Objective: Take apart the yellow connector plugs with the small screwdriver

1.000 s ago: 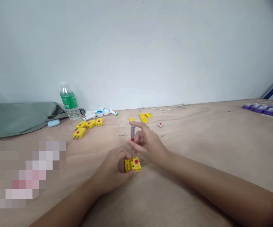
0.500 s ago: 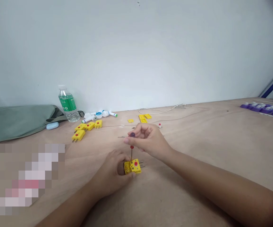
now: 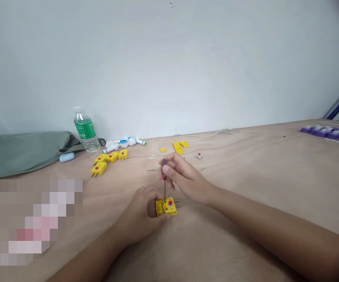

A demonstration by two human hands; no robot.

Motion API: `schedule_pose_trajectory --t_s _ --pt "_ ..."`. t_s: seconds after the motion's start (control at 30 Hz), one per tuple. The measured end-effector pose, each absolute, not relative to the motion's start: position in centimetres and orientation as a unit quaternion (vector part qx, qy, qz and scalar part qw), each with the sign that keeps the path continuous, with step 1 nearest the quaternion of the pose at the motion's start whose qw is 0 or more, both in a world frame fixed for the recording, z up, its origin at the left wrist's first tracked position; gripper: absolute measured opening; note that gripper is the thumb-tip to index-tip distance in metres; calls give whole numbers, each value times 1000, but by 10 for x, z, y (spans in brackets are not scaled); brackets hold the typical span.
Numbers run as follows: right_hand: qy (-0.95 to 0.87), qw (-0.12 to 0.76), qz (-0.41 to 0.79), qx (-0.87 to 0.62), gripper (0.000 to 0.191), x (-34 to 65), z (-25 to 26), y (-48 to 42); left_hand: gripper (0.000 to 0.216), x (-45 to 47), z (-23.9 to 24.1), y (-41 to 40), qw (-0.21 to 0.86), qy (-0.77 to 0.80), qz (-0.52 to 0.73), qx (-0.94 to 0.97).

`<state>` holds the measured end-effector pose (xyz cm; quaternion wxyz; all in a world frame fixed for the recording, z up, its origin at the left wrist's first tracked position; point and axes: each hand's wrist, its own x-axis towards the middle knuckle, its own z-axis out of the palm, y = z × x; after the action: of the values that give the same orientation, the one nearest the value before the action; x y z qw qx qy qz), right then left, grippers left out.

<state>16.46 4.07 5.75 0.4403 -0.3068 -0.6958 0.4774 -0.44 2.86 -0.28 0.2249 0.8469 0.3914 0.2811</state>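
My left hand [image 3: 141, 215] grips a yellow plug [image 3: 172, 209] from its left side, thumb in front and fingers behind, holding it on the table. The plug has a red button on top, two metal pins pointing right, and an open section on its left. In my right hand [image 3: 184, 176] is a small screwdriver [image 3: 165, 188] with a dark and red handle, pinched between thumb and fingers. It stands almost upright, its tip at a screw hole in the plug beside the red button. Whether the tip sits in a screw head is too small to tell.
Several yellow plugs [image 3: 99, 168] lie at left, near white-and-blue parts [image 3: 124, 143], a water bottle [image 3: 85, 131] and a green bag [image 3: 22, 152]. Yellow housing pieces [image 3: 178, 148], a red-buttoned part [image 3: 199, 156] and a white cord [image 3: 193, 139] lie behind my hands. Purple items [image 3: 328, 133] stand far right.
My right fingers have shifted on the screwdriver, so more of its handle shows and the thumb now lies across it. The left hand and the plug stay nearly in place.
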Motion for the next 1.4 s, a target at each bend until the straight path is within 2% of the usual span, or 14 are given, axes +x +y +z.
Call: schedule_pose_trajectory --t_s 0.17,0.3,0.43,0.67,0.8,0.97,1.27,1.4 --pt "-604 477 560 -307 42 161 54 45 21 -5 -2 27 227 394 283 844" --pt "-634 439 552 -317 25 166 50 50 21 -5 0 26 230 389 280 847" --pt "-697 381 555 -248 33 172 46 51 20 -4 1 26 245 376 273 851" --pt "-597 436 628 -243 33 170 27 55 35 -6 1 27 237 373 277 853" --pt "-590 417 646 -248 24 172 16 58 32 -5 1 28 240 374 273 853" --pt "-597 406 651 -233 36 175 15 56 25 -4 3 27 239 352 278 861" --pt "-568 417 665 -248 35 173 6 59 31 -4 2 28 248 346 284 859" --pt "-591 411 648 -248 24 175 6 59 33 -4 5 26 266 345 298 849"
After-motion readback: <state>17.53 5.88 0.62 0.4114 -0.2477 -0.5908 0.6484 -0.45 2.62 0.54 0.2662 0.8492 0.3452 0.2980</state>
